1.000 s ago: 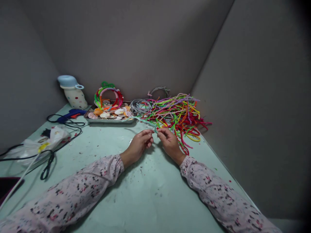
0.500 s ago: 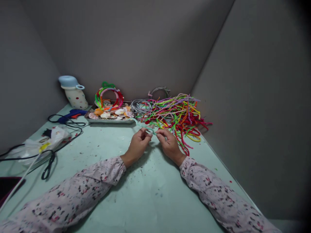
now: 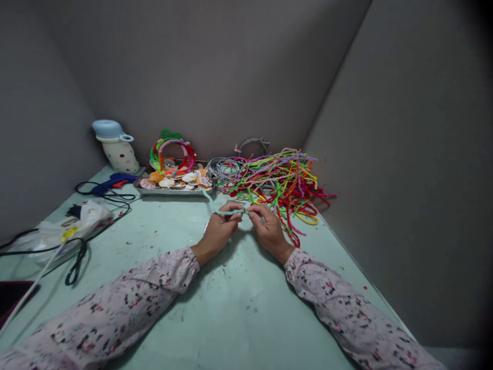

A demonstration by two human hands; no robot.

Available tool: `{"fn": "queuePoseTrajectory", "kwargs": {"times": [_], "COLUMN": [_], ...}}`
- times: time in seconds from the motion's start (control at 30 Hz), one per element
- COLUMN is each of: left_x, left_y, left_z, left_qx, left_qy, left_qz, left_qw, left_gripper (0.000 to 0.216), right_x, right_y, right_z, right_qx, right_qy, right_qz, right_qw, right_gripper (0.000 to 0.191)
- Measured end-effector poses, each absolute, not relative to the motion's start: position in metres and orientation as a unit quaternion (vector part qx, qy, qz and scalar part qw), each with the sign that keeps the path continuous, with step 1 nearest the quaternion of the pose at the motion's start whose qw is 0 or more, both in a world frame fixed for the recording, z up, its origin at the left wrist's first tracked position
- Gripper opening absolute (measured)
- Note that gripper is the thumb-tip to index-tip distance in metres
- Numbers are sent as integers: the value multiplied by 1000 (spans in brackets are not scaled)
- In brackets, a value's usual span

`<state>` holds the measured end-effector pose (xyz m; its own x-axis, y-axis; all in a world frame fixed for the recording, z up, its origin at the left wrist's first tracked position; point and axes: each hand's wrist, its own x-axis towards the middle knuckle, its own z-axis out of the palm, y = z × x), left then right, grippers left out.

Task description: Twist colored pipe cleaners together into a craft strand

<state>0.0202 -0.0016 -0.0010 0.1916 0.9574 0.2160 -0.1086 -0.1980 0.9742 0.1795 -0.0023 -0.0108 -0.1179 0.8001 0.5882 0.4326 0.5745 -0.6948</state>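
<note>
A mint-green pipe cleaner runs between my two hands above the middle of the table. My left hand pinches it, and its free end sticks up to the left over the fingers. The fingertips of my right hand are closed on the other end, close to the left fingertips. Just beyond my right hand lies a heap of colourful pipe cleaners. Part of the held piece is hidden by my fingers.
A metal tray of seashells stands at the back, with pipe-cleaner-wrapped rings on it. Coiled grey wire lies alongside. At left are a bottle, a blue glue gun, black cable and a plastic bag.
The pipe cleaner's free end has swung left and up, and the strand now lies across my left fingers. Both hands stay nearly in place.
</note>
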Motion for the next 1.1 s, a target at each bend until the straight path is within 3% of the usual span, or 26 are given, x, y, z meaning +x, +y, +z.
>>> {"fn": "queuePoseTrajectory", "kwargs": {"times": [0.33,0.63,1.1], "left_x": [24,23,21], "left_y": [-10,-11,-6], "left_z": [9,8,5], "left_qx": [556,532,488], "left_qy": [380,420,425], "left_qz": [534,561,563], "left_qw": [511,476,514], "left_gripper": [25,19,17], "right_x": [178,173,171], "right_y": [-3,-7,-7], "right_z": [-12,-9,-13], "right_qx": [-419,-391,-393], "right_qy": [-721,-761,-764], "right_qz": [199,191,198], "right_qw": [515,480,472], "right_gripper": [15,15,16]}}
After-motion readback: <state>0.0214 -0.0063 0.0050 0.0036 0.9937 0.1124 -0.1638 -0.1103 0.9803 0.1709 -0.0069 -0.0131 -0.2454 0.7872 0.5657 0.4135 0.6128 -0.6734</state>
